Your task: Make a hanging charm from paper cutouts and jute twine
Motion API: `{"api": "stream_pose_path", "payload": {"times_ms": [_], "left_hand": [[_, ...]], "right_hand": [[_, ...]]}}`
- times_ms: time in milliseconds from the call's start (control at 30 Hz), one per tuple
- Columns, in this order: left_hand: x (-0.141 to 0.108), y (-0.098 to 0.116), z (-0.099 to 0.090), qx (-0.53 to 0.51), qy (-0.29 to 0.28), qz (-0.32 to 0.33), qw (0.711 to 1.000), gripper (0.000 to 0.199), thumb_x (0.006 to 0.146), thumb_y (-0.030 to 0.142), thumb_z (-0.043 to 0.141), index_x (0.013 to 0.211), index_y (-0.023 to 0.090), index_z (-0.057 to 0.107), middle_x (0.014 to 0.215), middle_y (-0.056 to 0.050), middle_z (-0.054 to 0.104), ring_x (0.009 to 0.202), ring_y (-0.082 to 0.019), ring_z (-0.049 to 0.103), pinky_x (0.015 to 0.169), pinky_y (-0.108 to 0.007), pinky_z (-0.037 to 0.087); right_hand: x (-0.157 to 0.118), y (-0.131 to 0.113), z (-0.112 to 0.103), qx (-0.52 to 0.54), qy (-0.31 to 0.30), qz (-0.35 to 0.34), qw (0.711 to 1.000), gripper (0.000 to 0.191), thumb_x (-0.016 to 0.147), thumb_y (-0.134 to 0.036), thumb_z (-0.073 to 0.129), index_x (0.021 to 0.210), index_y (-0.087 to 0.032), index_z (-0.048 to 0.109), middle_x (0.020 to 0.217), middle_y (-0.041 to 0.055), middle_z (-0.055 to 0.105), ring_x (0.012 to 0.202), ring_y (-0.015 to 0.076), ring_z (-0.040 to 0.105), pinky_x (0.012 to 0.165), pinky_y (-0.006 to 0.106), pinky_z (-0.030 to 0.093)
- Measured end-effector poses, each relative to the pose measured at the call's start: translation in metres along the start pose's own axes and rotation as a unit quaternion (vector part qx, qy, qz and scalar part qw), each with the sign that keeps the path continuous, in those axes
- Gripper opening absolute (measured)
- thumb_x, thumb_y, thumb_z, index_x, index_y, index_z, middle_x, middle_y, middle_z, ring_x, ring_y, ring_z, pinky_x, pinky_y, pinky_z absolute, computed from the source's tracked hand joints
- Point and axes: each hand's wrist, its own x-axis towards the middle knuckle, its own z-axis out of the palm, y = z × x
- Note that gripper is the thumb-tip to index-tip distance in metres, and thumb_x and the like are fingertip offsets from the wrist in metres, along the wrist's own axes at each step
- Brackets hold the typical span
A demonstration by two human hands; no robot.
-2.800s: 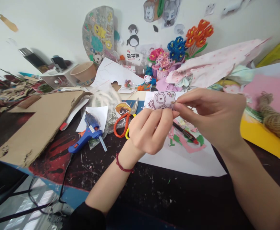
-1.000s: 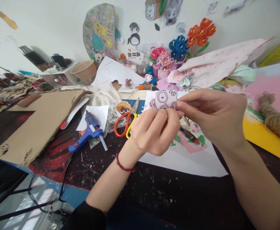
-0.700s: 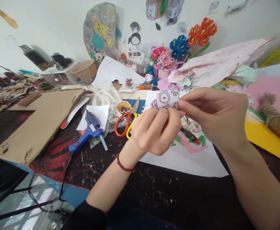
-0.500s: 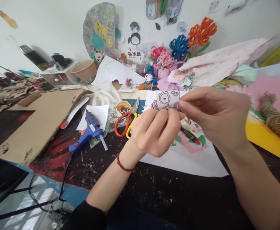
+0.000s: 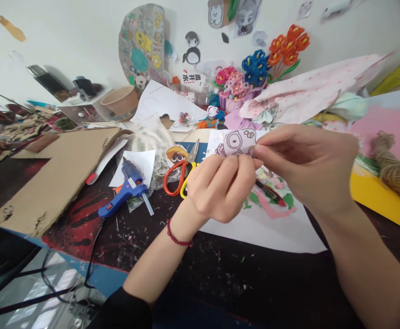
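Between my hands is a small paper cutout (image 5: 238,141) with a line drawing that looks like a round camera or lens and small stars. My left hand (image 5: 222,187) is closed at its lower edge, the knuckles hiding the fingertips. Thumb and forefinger of my right hand (image 5: 306,160) pinch the cutout's right edge. Below lies a white sheet (image 5: 271,233) with a pen (image 5: 271,193) and pink and green paper scraps (image 5: 275,208). Scissors (image 5: 179,176) with red and yellow handles lie beside my left hand, partly covered by it.
To the left, a blue glue gun (image 5: 127,189) rests on white paper, its cord running off the table edge. Cardboard (image 5: 56,173) lies farther left. Twine (image 5: 398,173) and yellow paper (image 5: 374,196) are at the right. Pipe-cleaner flowers (image 5: 254,68) stand at the back.
The cutout has turned very slightly in my fingers, and both hands have shifted only a little. Everything on the table stays where it was.
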Motion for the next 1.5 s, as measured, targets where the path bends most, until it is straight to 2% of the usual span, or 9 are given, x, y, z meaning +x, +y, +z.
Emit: {"api": "stream_pose_path", "payload": {"times_ms": [133, 333, 500, 667, 800, 933, 1100, 1267, 1500], "left_hand": [[0.000, -0.002, 0.003, 0.006, 0.000, 0.010, 1.000, 0.007, 0.087, 0.013, 0.067, 0.093, 0.012, 0.063, 0.070, -0.003, 0.064, 0.058, -0.013, 0.058, 0.053, -0.029, 0.044], [-0.001, -0.005, 0.011, 0.033, 0.049, 0.046, 0.997, 0.003, 0.088, 0.014, 0.066, 0.087, 0.011, 0.064, 0.064, -0.001, 0.062, 0.053, -0.011, 0.054, 0.048, -0.029, 0.041], [-0.001, -0.005, 0.010, 0.040, 0.041, 0.059, 0.997, 0.004, 0.086, 0.013, 0.068, 0.086, 0.011, 0.065, 0.066, -0.002, 0.061, 0.055, -0.012, 0.056, 0.046, -0.029, 0.040], [-0.002, -0.004, 0.009, 0.034, 0.034, 0.050, 0.998, 0.003, 0.089, 0.016, 0.065, 0.087, 0.014, 0.064, 0.067, -0.002, 0.061, 0.055, -0.012, 0.057, 0.046, -0.030, 0.041], [-0.002, -0.002, 0.008, 0.022, 0.023, 0.029, 0.999, 0.003, 0.088, 0.012, 0.065, 0.089, 0.015, 0.064, 0.068, -0.002, 0.061, 0.057, -0.013, 0.058, 0.047, -0.030, 0.041], [-0.003, -0.002, 0.009, 0.013, 0.024, 0.030, 0.999, 0.007, 0.085, 0.010, 0.068, 0.091, 0.011, 0.064, 0.068, -0.002, 0.061, 0.056, -0.013, 0.058, 0.047, -0.030, 0.041], [-0.002, -0.003, 0.009, 0.016, 0.018, 0.027, 0.999, 0.005, 0.088, 0.012, 0.066, 0.092, 0.010, 0.064, 0.067, -0.002, 0.063, 0.055, -0.012, 0.056, 0.050, -0.029, 0.043], [0.001, -0.002, 0.007, -0.008, 0.017, 0.007, 1.000, 0.005, 0.088, 0.009, 0.064, 0.092, 0.011, 0.065, 0.071, -0.003, 0.068, 0.059, -0.013, 0.060, 0.055, -0.029, 0.046], [-0.003, -0.001, 0.006, -0.026, 0.021, 0.005, 0.999, 0.009, 0.086, 0.013, 0.069, 0.092, 0.009, 0.063, 0.067, -0.003, 0.066, 0.058, -0.012, 0.058, 0.054, -0.028, 0.046]], "right_hand": [[0.000, 0.003, -0.002, -0.026, -0.006, -0.013, 1.000, 0.014, 0.073, -0.005, 0.073, 0.076, -0.019, 0.074, 0.072, -0.0007, 0.070, 0.065, 0.0120, 0.063, 0.061, 0.028, 0.049], [0.001, 0.005, -0.002, -0.072, 0.008, -0.056, 0.996, 0.012, 0.076, -0.010, 0.073, 0.075, -0.022, 0.073, 0.071, -0.0006, 0.069, 0.065, 0.0139, 0.062, 0.061, 0.032, 0.046], [0.001, 0.007, -0.003, -0.078, -0.004, -0.079, 0.994, 0.013, 0.076, -0.011, 0.074, 0.077, -0.024, 0.073, 0.071, -0.0010, 0.069, 0.066, 0.0143, 0.060, 0.061, 0.034, 0.044], [-0.001, 0.006, -0.003, -0.102, 0.001, -0.106, 0.989, 0.013, 0.081, -0.015, 0.072, 0.078, -0.028, 0.071, 0.071, -0.0023, 0.068, 0.068, 0.0153, 0.060, 0.063, 0.035, 0.043], [-0.002, 0.007, -0.001, -0.121, 0.005, -0.125, 0.985, 0.014, 0.082, -0.016, 0.071, 0.078, -0.029, 0.071, 0.072, -0.0021, 0.069, 0.068, 0.0169, 0.060, 0.065, 0.036, 0.044], [-0.002, 0.009, -0.001, -0.115, 0.005, -0.142, 0.983, 0.013, 0.081, -0.016, 0.072, 0.079, -0.029, 0.071, 0.072, -0.0018, 0.069, 0.068, 0.0173, 0.060, 0.064, 0.035, 0.044], [-0.004, 0.011, -0.001, -0.121, 0.011, -0.126, 0.985, 0.011, 0.084, -0.020, 0.070, 0.082, -0.031, 0.071, 0.073, -0.0012, 0.069, 0.069, 0.0182, 0.061, 0.064, 0.036, 0.046], [-0.006, 0.012, 0.002, -0.127, 0.015, -0.192, 0.973, 0.016, 0.080, -0.015, 0.073, 0.084, -0.031, 0.070, 0.072, -0.0037, 0.070, 0.068, 0.0176, 0.063, 0.062, 0.035, 0.047], [-0.004, 0.012, 0.000, -0.115, 0.039, -0.127, 0.984, 0.010, 0.083, -0.020, 0.070, 0.080, -0.029, 0.070, 0.071, -0.0011, 0.067, 0.067, 0.0180, 0.061, 0.064, 0.036, 0.046]]}}
